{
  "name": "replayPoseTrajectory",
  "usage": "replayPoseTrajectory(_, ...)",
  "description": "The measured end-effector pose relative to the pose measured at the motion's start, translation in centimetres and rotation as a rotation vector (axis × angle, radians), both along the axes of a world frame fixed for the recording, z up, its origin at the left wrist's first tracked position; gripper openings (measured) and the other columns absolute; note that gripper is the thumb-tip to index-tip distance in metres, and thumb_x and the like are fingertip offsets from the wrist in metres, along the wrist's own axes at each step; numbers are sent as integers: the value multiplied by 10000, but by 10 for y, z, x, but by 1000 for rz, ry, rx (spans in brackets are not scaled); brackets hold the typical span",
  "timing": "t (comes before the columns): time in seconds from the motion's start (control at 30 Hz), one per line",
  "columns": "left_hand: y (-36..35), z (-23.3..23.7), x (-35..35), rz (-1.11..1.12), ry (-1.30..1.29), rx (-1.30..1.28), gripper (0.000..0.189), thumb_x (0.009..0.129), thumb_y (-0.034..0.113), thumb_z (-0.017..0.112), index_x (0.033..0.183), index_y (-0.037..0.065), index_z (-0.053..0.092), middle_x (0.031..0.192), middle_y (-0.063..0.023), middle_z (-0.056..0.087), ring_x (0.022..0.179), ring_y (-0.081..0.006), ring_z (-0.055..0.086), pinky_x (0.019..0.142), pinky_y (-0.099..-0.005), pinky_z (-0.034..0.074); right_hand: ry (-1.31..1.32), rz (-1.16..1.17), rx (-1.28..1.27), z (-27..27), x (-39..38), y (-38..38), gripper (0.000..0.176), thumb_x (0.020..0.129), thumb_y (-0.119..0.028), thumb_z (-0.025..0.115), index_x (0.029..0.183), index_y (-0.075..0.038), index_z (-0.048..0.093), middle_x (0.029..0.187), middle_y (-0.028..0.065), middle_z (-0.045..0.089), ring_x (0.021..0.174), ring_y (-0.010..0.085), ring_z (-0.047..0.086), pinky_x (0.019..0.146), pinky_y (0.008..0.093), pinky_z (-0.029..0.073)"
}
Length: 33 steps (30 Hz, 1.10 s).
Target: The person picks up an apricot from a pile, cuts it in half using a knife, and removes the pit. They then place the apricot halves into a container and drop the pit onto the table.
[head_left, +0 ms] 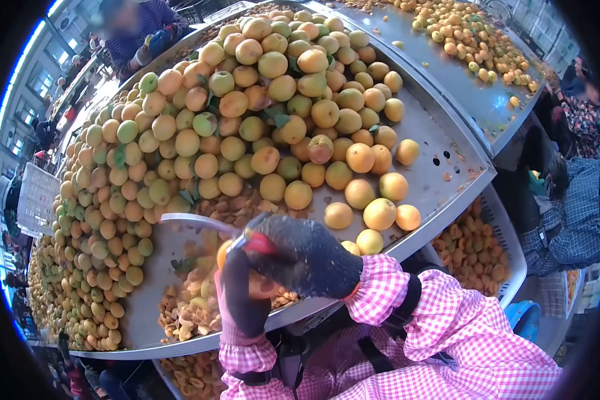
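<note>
Clutching a red-handled tool (260, 243) above fruit scraps (192, 312) on a metal tabletop (440, 127), the gloved right hand (307, 257) closes tightly, as if for control, while the left hand (245, 300) pinches an orange fruit (223, 255) alongside to steady it; the tool's long axis runs nearly sideways, its pale curved end, probably a blade despite blur, pointing left

Bright cool daylight from the left, blue-white glare on metal, motion blur around the hands, fisheye-curved, blackened edges.
</note>
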<state>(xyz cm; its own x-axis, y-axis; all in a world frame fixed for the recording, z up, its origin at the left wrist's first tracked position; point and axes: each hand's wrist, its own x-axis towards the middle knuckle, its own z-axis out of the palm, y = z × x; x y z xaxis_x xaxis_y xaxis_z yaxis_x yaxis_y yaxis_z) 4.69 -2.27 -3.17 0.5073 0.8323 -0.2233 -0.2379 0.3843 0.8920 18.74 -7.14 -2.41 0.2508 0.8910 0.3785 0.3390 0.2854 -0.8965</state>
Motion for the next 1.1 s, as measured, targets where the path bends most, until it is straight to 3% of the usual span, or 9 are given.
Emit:
replayPoseTrajectory(0.03,1,-3,-2,56,62,31,587,835,266,641,1308,-11,431,1187,-125,543,1077,-232,565,904,-334,475,113,-32,2,0,-2,0,266,817,-229,679,984,-47,581,838,147,602,752,340,609,639,397,484)
replayPoseTrajectory(0.1,1,-18,-8,147,699,1018,610,895,467,541,1281,1,462,1115,-138,582,1029,-227,590,838,-313,504,329,-93,10,3,-3,2,221,838,-200,665,961,-36,582,835,129,612,727,266,622,628,360,484)
replayPoseTrajectory(0.17,17,2,-9,15,-23,36,478,862,217,598,1273,11,466,988,-155,606,865,-249,602,736,-347,508,689,-49,-144,17,10,-4,158,865,-149,645,931,-18,586,833,82,627,729,126,596,634,289,479)
replayPoseTrajectory(0.27,24,1,-11,17,-187,-104,515,894,112,585,1353,93,351,1111,-212,573,884,-269,631,735,-364,547,593,119,-271,41,17,-21,291,842,-137,692,1079,6,604,885,49,634,751,84,593,667,234,496)
replayPoseTrajectory(0.37,21,-18,-14,8,206,676,712,849,22,623,1410,157,205,1282,-258,477,1020,-288,620,794,-359,573,148,-2,-299,42,8,-39,320,837,-194,705,1081,-6,620,870,47,613,768,103,589,686,251,492)
replayPoseTrajectory(0.6,17,-23,-13,89,186,740,753,800,-26,662,1396,134,230,1222,-246,533,974,-273,640,760,-345,573,188,-45,48,35,4,-44,204,774,-139,742,933,-22,689,897,110,617,775,216,622,612,320,498)
replayPoseTrajectory(0.7,17,-22,-13,78,65,655,720,801,-12,669,1376,115,254,1200,-247,547,943,-263,648,738,-334,575,-138,-29,112,27,2,-45,194,786,-133,715,966,-63,695,904,106,628,762,242,626,599,347,502)
replayPoseTrajectory(0.87,13,-9,-18,61,-142,312,537,860,20,610,1305,90,319,1194,-262,538,863,-222,641,679,-334,572,207,85,-166,34,3,-50,249,787,-125,683,1035,-109,680,903,114,654,764,268,633,619,372,510)
replayPoseTrajectory(1.1,18,-9,-17,215,-236,-34,349,965,277,482,1239,87,380,1217,-267,507,909,-197,603,694,-336,559,-316,-35,-23,11,-16,-54,264,769,-161,728,992,-33,665,874,106,670,758,243,663,670,345,533)
